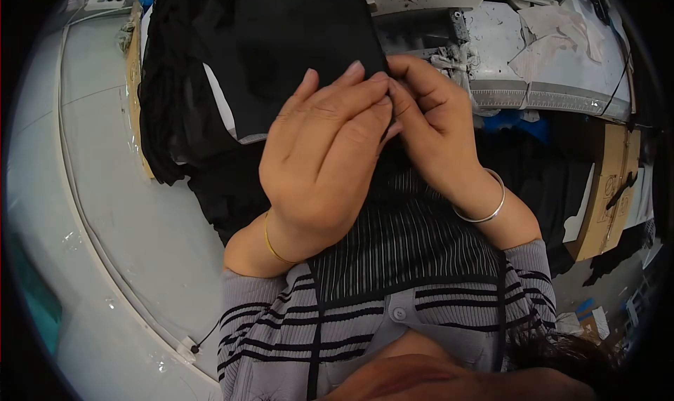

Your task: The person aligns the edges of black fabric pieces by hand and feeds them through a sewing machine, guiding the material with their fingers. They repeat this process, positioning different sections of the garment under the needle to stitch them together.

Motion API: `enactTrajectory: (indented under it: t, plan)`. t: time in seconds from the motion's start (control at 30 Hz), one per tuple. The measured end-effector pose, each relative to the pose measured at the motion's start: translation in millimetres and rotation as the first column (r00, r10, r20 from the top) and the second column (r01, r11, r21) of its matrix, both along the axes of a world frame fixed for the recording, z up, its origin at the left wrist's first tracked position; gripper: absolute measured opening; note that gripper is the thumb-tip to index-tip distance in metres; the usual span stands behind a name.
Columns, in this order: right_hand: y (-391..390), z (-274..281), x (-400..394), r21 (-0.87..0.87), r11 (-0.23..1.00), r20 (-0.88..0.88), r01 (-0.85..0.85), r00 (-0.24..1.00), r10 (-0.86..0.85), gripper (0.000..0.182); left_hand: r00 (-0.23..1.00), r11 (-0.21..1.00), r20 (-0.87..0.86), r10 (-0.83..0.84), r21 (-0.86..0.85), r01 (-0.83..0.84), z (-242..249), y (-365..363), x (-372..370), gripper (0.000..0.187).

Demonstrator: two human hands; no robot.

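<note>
My left hand (323, 155) and my right hand (432, 124) meet at the lower edge of a piece of black fabric (295, 43), fingertips pinching it together near the middle of the view. The fabric spreads up and away from me over a pile of more black cloth (175, 120). A gold bangle sits on my left wrist and a silver bangle (484, 208) on my right. Below my hands lies pleated black striped cloth (407, 239) on my lap, over my grey striped sleeves.
A grey-white sewing machine (533, 64) with a ruler strip stands at the upper right, scraps of pale cloth on it. A pale worktable (105, 190) runs along the left. Cardboard boxes (611, 190) stand at the right, with blue fabric (516, 124) under the machine.
</note>
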State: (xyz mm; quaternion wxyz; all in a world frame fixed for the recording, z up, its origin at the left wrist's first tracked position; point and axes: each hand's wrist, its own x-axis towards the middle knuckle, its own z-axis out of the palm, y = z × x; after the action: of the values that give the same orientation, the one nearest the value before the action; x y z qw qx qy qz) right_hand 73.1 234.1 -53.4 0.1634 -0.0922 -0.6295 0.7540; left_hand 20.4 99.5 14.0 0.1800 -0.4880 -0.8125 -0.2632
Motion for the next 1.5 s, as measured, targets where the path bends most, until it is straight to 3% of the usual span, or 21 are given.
enactTrajectory:
  t: [0.17,0.27,0.33,0.43,0.5,0.57,0.63,0.77,0.83,0.97,1.1,1.17,1.27,1.37,1.43,1.5]
  plan:
    - [0,-6,-12,-0.027,0.999,-0.094,0.044,0.995,-0.046,0.016,0.997,0.999,-0.075,0.031,-0.003,-0.031,-12,9,-10,0.019]
    - [8,-1,-28,0.03,0.998,-0.065,0.056,0.996,-0.054,0.015,0.999,1.0,-0.032,0.017,-0.009,-0.017,-11,12,-30,0.012]
    - [13,4,-35,0.161,0.986,-0.036,-0.034,0.999,0.04,0.021,1.0,1.0,-0.018,0.001,0.009,-0.001,-8,11,-38,0.007]
    - [7,3,-36,0.091,0.994,-0.071,0.068,0.996,-0.061,0.016,0.995,0.998,0.098,-0.025,0.055,0.02,-8,5,-43,0.007]
    - [11,5,-31,0.093,0.993,-0.065,0.072,0.996,-0.066,0.016,0.96,0.964,0.279,-0.008,0.257,-0.066,-8,-3,-49,0.011]
    - [16,2,-25,0.094,0.992,-0.06,0.082,0.995,-0.077,0.016,0.944,0.955,0.329,-0.032,0.289,-0.068,-4,-8,-50,0.01]
    - [18,-5,-24,0.165,0.981,-0.147,0.1,0.986,-0.076,0.016,0.977,0.982,0.209,-0.038,0.191,-0.003,2,-8,-48,0.009]
    - [17,1,-18,0.125,0.989,-0.102,0.078,0.993,-0.066,0.015,0.988,0.985,0.157,0.008,0.171,-0.035,8,-1,-41,0.008]
    - [15,1,-17,0.17,0.977,-0.112,0.131,0.987,-0.113,0.014,0.997,0.998,-0.048,0.055,0.019,-0.054,12,7,-34,0.008]
    - [14,-1,-20,0.104,0.983,-0.143,0.148,0.981,-0.133,0.013,0.985,0.995,-0.148,0.086,-0.04,-0.093,-4,20,-22,0.01]
    - [12,1,-35,0.088,0.979,-0.149,0.183,0.974,-0.169,0.012,0.989,0.994,-0.106,0.108,0.008,-0.107,-13,19,-35,0.009]
    - [9,4,-44,0.035,0.982,-0.15,0.185,0.973,-0.178,0.011,0.997,0.986,0.071,0.037,0.16,-0.048,-17,19,-54,0.008]
    - [9,7,-48,0.032,0.993,-0.111,0.118,0.987,-0.114,0.011,0.994,0.965,0.092,-0.051,0.261,0.025,-24,16,-79,0.009]
    - [10,3,-46,0.099,0.977,-0.153,0.189,0.973,-0.173,0.012,0.998,0.983,0.056,-0.029,0.185,0.018,-17,12,-81,0.01]
    - [17,1,-41,0.26,0.952,-0.16,0.16,0.98,-0.121,0.015,0.995,0.983,0.098,0.008,0.179,-0.025,-14,11,-77,0.011]
    - [9,8,-41,0.169,0.976,-0.12,0.141,0.985,-0.122,0.014,0.99,0.983,0.136,0.043,0.173,-0.067,-6,11,-71,0.013]
